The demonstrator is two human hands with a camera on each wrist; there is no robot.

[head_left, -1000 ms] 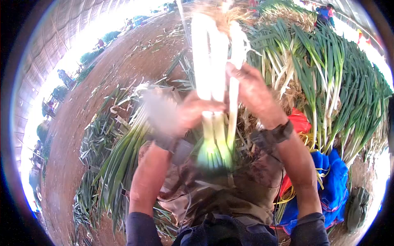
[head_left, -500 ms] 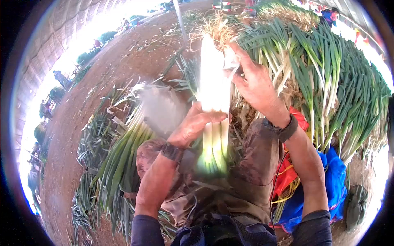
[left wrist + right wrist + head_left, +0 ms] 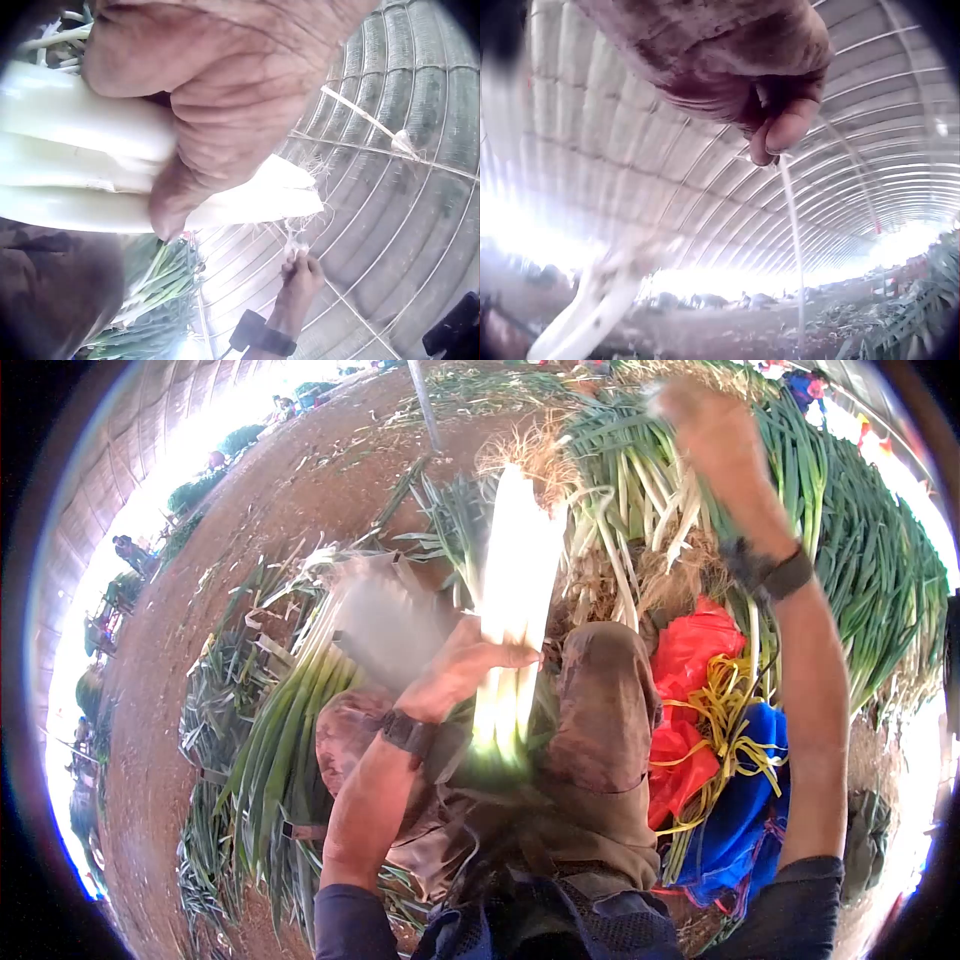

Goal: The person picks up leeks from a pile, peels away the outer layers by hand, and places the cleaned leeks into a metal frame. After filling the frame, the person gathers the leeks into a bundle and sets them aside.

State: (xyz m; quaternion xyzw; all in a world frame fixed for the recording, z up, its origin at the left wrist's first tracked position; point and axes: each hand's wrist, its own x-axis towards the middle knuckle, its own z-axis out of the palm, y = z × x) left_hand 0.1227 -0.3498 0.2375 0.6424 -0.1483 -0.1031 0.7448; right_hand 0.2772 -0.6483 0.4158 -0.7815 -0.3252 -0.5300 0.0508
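Several leeks (image 3: 518, 570) with thick white stalks stand roots up in the head view, their green ends low between the knees. My left hand (image 3: 455, 672) grips them around the lower white part, thumb across the front. The left wrist view has this hand (image 3: 217, 97) curled round the pale stalks (image 3: 75, 172). Up and right, away from the leeks, is my right hand (image 3: 715, 445), blurred. In the right wrist view the fingers of that hand (image 3: 735, 67) are curled with tips together; a small whitish scrap (image 3: 296, 244) shows at them in the left wrist view.
Green leeks (image 3: 870, 570) are heaped at the right, and trimmed ones (image 3: 300, 730) lie at the left. Red bags (image 3: 685, 710), yellow ties (image 3: 735, 710) and a blue bag (image 3: 735, 850) lie beside the right knee. A thin pole (image 3: 424, 405) rises beyond the roots.
My right hand has left the stalks and moved up and to the right. My left hand keeps its grip, with the bundle slightly tilted and a little further left.
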